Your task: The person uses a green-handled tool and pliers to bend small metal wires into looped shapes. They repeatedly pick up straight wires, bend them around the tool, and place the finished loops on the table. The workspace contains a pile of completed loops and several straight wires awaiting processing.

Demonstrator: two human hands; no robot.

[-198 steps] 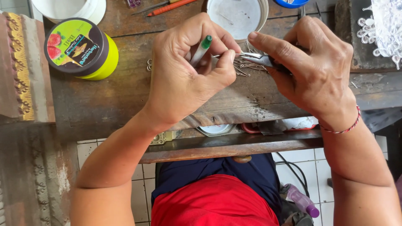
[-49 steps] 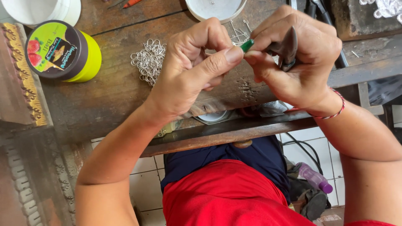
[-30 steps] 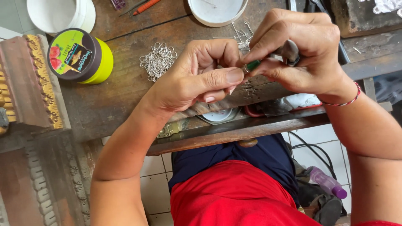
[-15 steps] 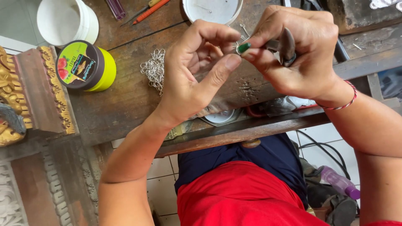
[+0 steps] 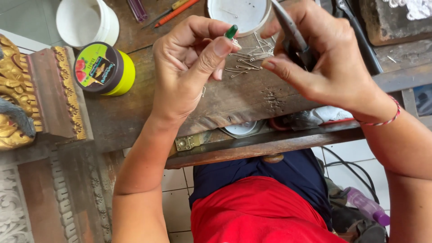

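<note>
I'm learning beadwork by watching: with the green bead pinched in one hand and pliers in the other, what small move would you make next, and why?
Probably bring the pliers in the right hand across to the green bead pinched in the left hand. The plier tips sit apart from the bead, and the wire below it looks unbent, though it is too fine to be sure.

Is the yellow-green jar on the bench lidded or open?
Lidded. The yellow-green jar stands upright on the wooden bench with its dark labelled lid covering the whole top; no contents show.
</note>
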